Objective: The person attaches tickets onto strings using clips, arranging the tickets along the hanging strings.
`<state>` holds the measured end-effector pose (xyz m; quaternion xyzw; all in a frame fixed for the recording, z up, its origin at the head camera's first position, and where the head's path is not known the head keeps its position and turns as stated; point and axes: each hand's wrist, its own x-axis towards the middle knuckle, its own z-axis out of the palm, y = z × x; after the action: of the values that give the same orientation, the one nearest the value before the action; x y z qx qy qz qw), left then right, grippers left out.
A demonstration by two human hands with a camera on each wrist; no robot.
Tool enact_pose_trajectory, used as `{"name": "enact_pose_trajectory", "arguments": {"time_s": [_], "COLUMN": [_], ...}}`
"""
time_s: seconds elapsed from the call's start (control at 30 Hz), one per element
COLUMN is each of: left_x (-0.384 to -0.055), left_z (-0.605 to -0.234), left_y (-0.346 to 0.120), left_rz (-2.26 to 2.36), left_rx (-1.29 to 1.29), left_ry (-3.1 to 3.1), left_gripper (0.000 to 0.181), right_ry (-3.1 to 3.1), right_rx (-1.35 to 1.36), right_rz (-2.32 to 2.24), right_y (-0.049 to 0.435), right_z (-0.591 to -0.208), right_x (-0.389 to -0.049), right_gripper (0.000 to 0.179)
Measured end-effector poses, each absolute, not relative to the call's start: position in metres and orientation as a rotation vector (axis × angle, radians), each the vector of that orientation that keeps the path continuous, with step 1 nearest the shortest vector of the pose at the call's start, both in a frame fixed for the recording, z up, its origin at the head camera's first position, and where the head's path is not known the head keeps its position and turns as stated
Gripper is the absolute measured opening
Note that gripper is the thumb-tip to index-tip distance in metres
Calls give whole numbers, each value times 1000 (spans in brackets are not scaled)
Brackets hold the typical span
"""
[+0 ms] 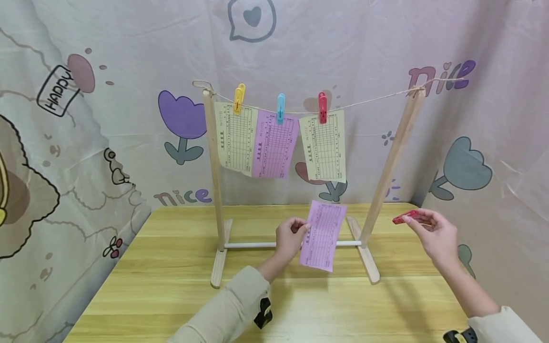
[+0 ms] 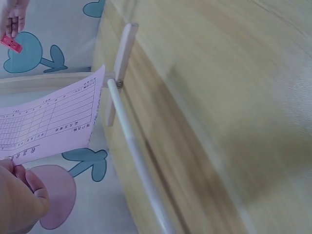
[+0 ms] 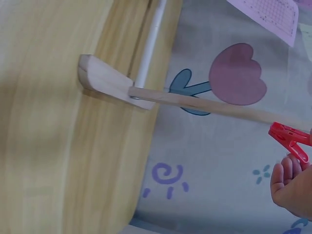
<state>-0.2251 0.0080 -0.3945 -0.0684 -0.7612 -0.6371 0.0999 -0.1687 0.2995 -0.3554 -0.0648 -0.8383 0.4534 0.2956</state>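
Observation:
My left hand (image 1: 291,239) pinches the left edge of a purple printed slip (image 1: 322,236), held in front of the rack above the table. Out to the right, past the rack's post, my right hand (image 1: 437,236) grips a red clothespin (image 1: 404,217) between thumb and fingers. In the right wrist view that red clothespin (image 3: 291,140) points away from the fingertips. On the string (image 1: 369,102) hang a pale yellow slip (image 1: 235,138) under a yellow clothespin (image 1: 238,98), a purple slip (image 1: 275,147) under a blue clothespin (image 1: 280,108), and another pale yellow slip (image 1: 324,147) under a red clothespin (image 1: 322,107).
The wooden rack has a left post (image 1: 214,166), a right post (image 1: 392,166) and a white crossbar (image 1: 250,245) low between its feet. It stands on a wood-grain table (image 1: 163,276). A printed cloth (image 1: 369,43) hangs behind.

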Motion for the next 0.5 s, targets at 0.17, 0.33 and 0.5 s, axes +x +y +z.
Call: {"name": "enact_pose_trajectory", "arguments": {"time_s": [0.17,0.33,0.5], "left_x": [-228,-230,-231], "left_z": [-386,-379,-369], "left_y": [10,11,14], "left_rz": [-1900,-1885,-1889], "left_rx": [-197,-248,-291], "left_ry": [-2239,-2202,-2152], "left_gripper": [9,11,12], "right_ry": [-2228,-2195,-2145], "right_rx": [-120,-82,-33], "right_rz": [1188,1198,1231], "right_y": [296,294,295], "right_z": [-344,-333,-320], "right_x": [-168,-172,-174], "right_gripper": [34,32,22]}}
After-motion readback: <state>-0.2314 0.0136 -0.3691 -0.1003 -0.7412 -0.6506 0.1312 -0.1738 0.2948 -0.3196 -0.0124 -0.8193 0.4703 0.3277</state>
